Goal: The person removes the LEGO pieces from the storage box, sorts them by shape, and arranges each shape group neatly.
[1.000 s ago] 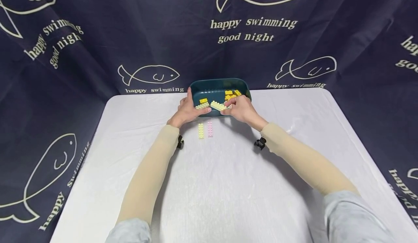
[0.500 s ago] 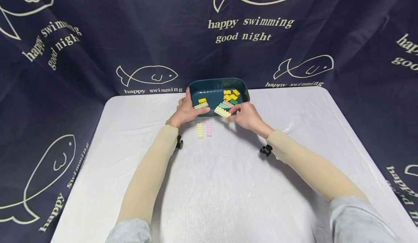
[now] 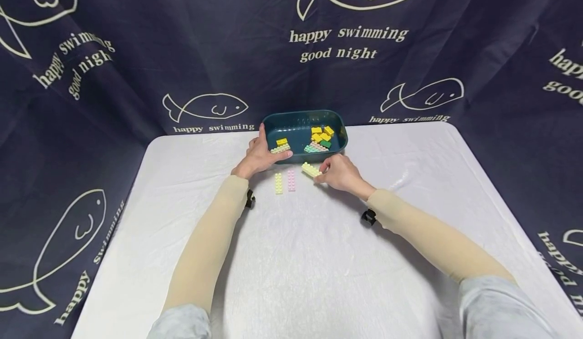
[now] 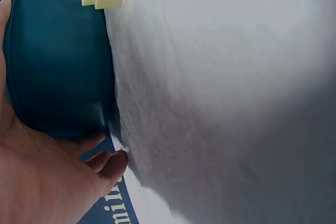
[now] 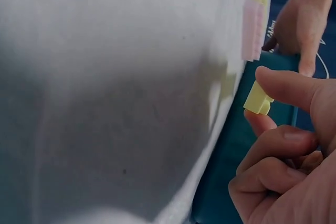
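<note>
Between the thumb and index finger of my right hand [image 3: 341, 173], a pale yellow toy building brick [image 3: 310, 169] is pinched just in front of the dark teal plastic box [image 3: 291, 121]. The right wrist view shows that brick [image 5: 256, 100] from its end, with the other fingers curled below. My left hand [image 3: 258, 158] holds the box's left end, thumb over the front rim and fingers around the side. On the table, a yellow brick [image 3: 279, 183] and a pink brick [image 3: 291, 180] lie side by side, left of the pinched one.
Inside the box, a yellow brick [image 3: 282, 141] and a pale brick [image 3: 280, 149] lie at left. Several yellow bricks [image 3: 317, 136], a green brick [image 3: 325, 144] and pink and mint bricks [image 3: 316, 147] lie at right. A dark blue curtain [image 3: 205, 50] hangs behind the white-covered table [image 3: 291, 258].
My right hand has lifted the pale yellow brick out over the box's front rim and brought it toward me, above the table. The left hand has stayed on the box.
</note>
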### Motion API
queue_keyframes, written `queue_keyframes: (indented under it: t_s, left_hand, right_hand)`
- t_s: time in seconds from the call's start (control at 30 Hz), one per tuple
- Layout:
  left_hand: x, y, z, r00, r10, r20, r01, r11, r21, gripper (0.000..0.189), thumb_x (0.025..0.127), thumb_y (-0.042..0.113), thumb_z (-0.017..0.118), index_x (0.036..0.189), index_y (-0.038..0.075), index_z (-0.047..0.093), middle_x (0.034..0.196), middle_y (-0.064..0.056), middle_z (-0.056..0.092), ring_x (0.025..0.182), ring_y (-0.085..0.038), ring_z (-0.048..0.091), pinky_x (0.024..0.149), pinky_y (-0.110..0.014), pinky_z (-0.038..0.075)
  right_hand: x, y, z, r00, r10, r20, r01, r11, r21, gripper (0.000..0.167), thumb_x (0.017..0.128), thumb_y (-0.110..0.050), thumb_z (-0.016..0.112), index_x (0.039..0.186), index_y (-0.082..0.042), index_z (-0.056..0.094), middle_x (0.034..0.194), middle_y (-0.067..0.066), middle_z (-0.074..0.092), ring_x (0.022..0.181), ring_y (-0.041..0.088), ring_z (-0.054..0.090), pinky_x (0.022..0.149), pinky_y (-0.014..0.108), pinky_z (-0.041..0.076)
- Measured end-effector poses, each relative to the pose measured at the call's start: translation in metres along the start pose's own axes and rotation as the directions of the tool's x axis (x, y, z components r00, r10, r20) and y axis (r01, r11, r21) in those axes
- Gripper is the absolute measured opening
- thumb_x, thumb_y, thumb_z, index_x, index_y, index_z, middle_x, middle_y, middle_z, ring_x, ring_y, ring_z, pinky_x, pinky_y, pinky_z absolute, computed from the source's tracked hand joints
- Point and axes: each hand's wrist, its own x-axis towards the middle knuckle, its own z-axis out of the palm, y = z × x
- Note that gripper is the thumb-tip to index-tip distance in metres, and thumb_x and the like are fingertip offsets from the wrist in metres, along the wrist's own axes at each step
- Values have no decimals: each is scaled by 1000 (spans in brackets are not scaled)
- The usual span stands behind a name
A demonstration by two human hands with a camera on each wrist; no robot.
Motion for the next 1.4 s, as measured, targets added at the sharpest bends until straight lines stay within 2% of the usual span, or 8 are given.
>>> queue_keyframes:
  t_s: [0.27,0.53,0.7,0.9,1.2,1.4]
  left_hand:
    - [0,-1,1,1000,-1,-1,1,1000,-6,139,88,68,81,175,25,-18,181,-27,11,168,-47,20,135,-61,28]
    - [2,0,-1,1000,-2,-3,2,1000,7,140,88,69,81,175,25,-19,181,-28,11,168,-47,22,135,-62,29]
    - [1,2,-1,1000,-6,-7,6,1000,9,139,88,69,81,175,24,-18,182,-27,11,168,-46,22,135,-62,29]
    - [2,1,1,1000,-7,-13,7,1000,12,139,88,68,81,176,23,-16,181,-27,12,167,-46,23,135,-61,29]
    - [1,1,0,1000,-7,-9,7,1000,21,139,88,69,81,175,23,-17,181,-28,14,167,-46,23,135,-60,29]
    - [1,1,0,1000,-8,1,8,1000,18,140,88,70,81,175,24,-19,182,-26,11,169,-46,20,134,-62,29]
  right_hand:
    - [1,-3,10,1000,5,10,-4,996,-84,26,85,-33,91,87,-11,78,94,4,76,88,23,66,71,36,50]
    - [0,-6,18,1000,-26,16,28,994,-108,33,84,-37,93,75,-12,73,78,1,72,77,21,64,63,32,47]
    - [-3,-11,20,999,-24,34,27,992,-123,36,85,-39,92,72,-13,72,73,-1,69,73,19,62,60,31,45]
    - [-5,-11,25,997,-59,55,64,992,-105,38,85,-39,93,67,-14,72,67,-2,66,69,17,59,59,29,45]
    - [-7,-13,27,993,-100,57,106,988,-110,33,85,-36,93,71,-15,71,75,0,69,73,17,59,63,29,44]
    - [-6,-14,23,989,-131,64,136,987,-89,30,86,-37,92,79,-15,74,79,0,72,73,17,60,64,29,44]
